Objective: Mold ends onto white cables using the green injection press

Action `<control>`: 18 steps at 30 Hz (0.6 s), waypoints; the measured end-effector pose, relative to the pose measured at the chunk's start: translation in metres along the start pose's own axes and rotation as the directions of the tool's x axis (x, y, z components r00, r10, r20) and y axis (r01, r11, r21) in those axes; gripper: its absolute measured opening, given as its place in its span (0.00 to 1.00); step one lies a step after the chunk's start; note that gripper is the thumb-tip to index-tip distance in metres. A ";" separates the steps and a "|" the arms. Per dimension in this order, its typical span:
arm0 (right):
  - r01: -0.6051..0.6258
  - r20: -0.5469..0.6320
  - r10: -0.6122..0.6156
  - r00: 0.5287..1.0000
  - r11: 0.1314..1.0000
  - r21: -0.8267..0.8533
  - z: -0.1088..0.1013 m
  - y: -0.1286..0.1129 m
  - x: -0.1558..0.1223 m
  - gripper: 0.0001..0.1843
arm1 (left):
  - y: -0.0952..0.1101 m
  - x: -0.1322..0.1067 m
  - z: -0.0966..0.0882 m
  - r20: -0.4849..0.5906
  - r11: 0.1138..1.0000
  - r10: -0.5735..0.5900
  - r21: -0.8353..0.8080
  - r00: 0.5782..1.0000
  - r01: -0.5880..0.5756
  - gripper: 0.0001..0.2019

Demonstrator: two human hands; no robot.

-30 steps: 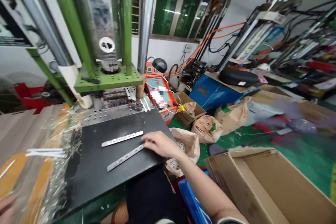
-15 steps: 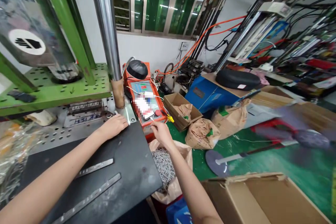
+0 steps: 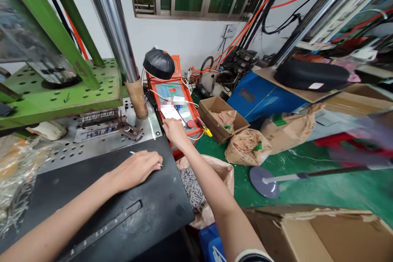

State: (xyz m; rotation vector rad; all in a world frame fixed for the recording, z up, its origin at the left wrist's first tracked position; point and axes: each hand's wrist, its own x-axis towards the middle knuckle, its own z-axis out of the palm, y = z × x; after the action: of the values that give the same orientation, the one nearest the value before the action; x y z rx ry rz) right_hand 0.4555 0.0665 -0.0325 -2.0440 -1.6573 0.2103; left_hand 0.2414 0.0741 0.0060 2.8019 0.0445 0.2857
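My left hand [image 3: 138,170] rests on the black tabletop [image 3: 159,208], its fingers curled in around a thin pale stick-like piece whose ends poke out on both sides. A phone [image 3: 172,113] with a lit white screen lies on the orange control box [image 3: 194,110]. At the phone's lower left corner is my right hand [image 3: 175,132], fingers bent and drawn together; what they pinch is hidden. In front of my left forearm a long slotted metal bar [image 3: 106,229] lies on the tabletop.
A green press frame [image 3: 107,97] and steel column [image 3: 107,20] stand at the left. Below my right arm is a paper sack [image 3: 222,176] of grey pieces. Cardboard boxes [image 3: 239,127], a fan base [image 3: 264,182] and a large open carton [image 3: 294,237] stand at the right.
My left hand has drawn back from the metal plate towards me onto the tabletop. My right hand has moved up and left along the phone's edge. The view has shifted.
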 end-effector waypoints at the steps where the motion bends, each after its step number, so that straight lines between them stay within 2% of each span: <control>1: 0.025 0.015 -0.025 1.000 1.000 -0.004 0.002 -0.007 0.001 0.14 | 0.007 -0.005 -0.001 0.016 0.999 -0.029 -0.020 0.999 0.030 0.11; 5: 0.114 0.057 -0.112 0.992 0.993 -0.037 0.014 -0.033 -0.012 0.11 | 0.019 -0.034 -0.002 0.043 0.993 -0.118 0.011 0.992 0.117 0.12; 8: 0.138 0.028 -0.137 0.990 0.989 -0.054 0.023 -0.044 -0.030 0.11 | 0.016 -0.066 -0.001 -0.012 0.989 -0.122 0.088 0.992 0.123 0.13; 10: 0.131 -0.002 -0.131 0.991 0.991 -0.040 0.023 -0.042 -0.038 0.11 | 0.016 -0.090 -0.001 -0.049 0.981 -0.121 0.148 0.991 0.127 0.14; 12: 0.080 -0.043 -0.080 0.996 0.997 -0.018 0.017 -0.030 -0.038 0.11 | 0.018 -0.115 -0.001 -0.087 0.966 -0.141 0.207 0.986 0.156 0.15; 15: -0.090 -0.118 0.088 0.989 0.996 -0.014 0.006 -0.005 -0.026 0.17 | 0.024 -0.145 0.001 -0.126 0.938 -0.227 0.237 0.966 0.252 0.16; 18: -0.239 -0.123 0.232 0.965 0.970 -0.045 0.003 0.011 -0.007 0.29 | 0.028 -0.161 0.007 -0.122 0.915 -0.309 0.232 0.943 0.330 0.17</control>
State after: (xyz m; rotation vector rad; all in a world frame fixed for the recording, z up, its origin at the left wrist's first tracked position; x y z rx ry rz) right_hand 0.4618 0.0595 -0.0411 -2.2527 -1.3644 0.1202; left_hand 0.0853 0.0356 -0.0223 2.9633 0.5939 0.3351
